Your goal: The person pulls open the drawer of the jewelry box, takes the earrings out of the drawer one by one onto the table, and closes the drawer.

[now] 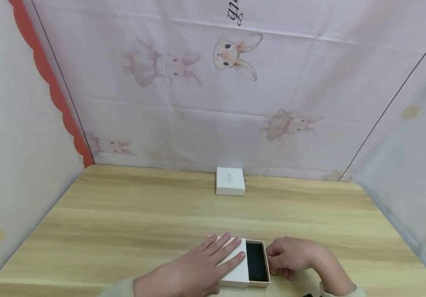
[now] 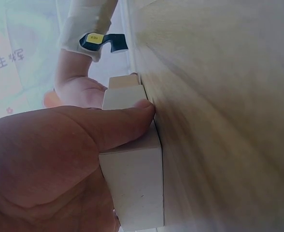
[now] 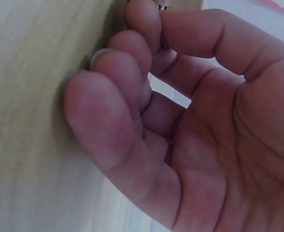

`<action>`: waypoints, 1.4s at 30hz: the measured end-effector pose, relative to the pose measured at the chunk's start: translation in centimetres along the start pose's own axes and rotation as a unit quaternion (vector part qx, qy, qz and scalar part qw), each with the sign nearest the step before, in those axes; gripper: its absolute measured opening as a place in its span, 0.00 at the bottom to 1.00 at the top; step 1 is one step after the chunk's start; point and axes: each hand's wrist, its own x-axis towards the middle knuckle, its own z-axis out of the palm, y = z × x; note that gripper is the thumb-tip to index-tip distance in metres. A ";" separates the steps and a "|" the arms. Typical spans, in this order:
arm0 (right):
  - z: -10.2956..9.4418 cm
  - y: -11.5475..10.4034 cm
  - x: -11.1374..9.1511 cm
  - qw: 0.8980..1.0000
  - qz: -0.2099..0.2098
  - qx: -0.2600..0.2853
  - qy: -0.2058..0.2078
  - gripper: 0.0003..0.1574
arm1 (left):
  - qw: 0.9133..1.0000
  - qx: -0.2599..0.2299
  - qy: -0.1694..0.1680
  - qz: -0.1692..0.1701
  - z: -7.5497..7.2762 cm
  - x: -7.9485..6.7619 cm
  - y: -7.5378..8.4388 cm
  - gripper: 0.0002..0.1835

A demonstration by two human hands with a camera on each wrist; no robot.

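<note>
A white slide-out gift box (image 1: 240, 270) lies near the front of the table, its inner drawer (image 1: 258, 262) partly out to the right and showing a black lining. My left hand (image 1: 202, 268) holds the white sleeve, fingers spread across its top. In the left wrist view the thumb (image 2: 122, 123) presses along the box's side (image 2: 137, 186). At the drawer's right end my right hand (image 1: 291, 255) pinches its edge with thumb and forefinger; whatever lies between those fingertips is hidden. In the right wrist view the other fingers (image 3: 101, 113) curl inward close to the tabletop.
A second white box (image 1: 230, 180), closed and with small print on its lid, sits at the table's back edge against the rabbit-printed cloth (image 1: 198, 136). Cloth walls border the wooden table (image 1: 142, 218) on the left and right.
</note>
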 end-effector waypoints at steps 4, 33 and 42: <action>-0.2 -0.1 0.0 1.000 -0.003 -0.005 0.005 0.10 | 1.000 -0.009 -0.008 -0.005 -0.1 0.1 -0.1 0.47; 0.0 -0.1 -0.6 1.000 0.009 -0.005 0.006 0.09 | 1.000 -0.015 -0.003 0.005 0.0 -0.2 -0.1 0.47; -0.2 -0.4 -0.7 1.000 0.012 -0.007 0.007 0.10 | 1.000 -0.002 -0.008 0.005 -0.3 0.0 -0.2 0.46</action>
